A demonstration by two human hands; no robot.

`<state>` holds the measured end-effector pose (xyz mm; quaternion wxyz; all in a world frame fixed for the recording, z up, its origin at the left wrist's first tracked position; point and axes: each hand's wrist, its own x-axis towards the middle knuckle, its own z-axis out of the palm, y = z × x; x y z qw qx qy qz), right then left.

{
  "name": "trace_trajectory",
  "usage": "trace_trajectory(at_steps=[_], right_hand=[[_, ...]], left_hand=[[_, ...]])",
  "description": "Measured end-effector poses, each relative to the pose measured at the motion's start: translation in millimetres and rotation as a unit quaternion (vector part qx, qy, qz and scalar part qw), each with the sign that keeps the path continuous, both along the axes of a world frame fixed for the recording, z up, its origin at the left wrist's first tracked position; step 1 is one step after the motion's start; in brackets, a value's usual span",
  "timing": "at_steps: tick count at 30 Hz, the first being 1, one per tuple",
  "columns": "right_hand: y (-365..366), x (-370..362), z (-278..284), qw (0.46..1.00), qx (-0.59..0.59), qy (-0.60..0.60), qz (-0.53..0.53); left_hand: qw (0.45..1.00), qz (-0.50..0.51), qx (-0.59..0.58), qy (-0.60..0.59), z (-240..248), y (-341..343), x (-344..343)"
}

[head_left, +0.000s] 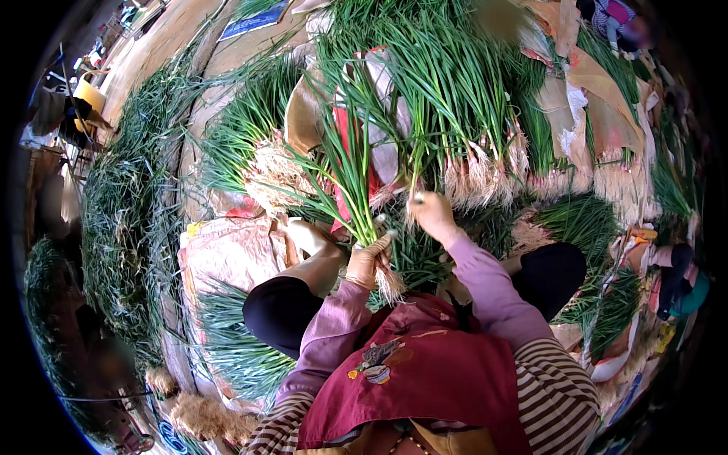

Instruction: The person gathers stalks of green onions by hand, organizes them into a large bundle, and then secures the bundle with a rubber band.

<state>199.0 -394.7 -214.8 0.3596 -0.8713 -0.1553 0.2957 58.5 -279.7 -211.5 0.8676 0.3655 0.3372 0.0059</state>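
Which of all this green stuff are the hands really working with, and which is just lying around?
In hand:
- left hand gripping a bunch of green onions near the roots
- right hand pinching a stalk at the pile in front

Lying about:
- long heap of greens at left
- sacks underneath
- cardboard
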Motion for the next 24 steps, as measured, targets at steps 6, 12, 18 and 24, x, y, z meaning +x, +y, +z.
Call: trace_trajectory(at_steps=[6,12,18,24], right_hand=[[-34.4,-60.9,9.4,0.941,0.221,0.252,0.053],[6.9,-15.0,0.5,0.883,0.313,0.251,-0.244],[-5.1,-36.6,-33.3,0.953,-0.137,0.182,0.198],[-7.4,15.9,-12.6,1.000,-0.025,-0.004,-0.005]], left_hand=[[0.998,-0.046,0.048,-0.018,-9.2,-7.1,1.2],[0.993,-0.078,0.083,0.018,-7.4,-14.0,-2.2],[0.986,0.088,0.140,0.001,-0.4,-17.8,-6.4],[0.991,0.087,0.102,-0.009,11.1,-8.3,-5.6]])
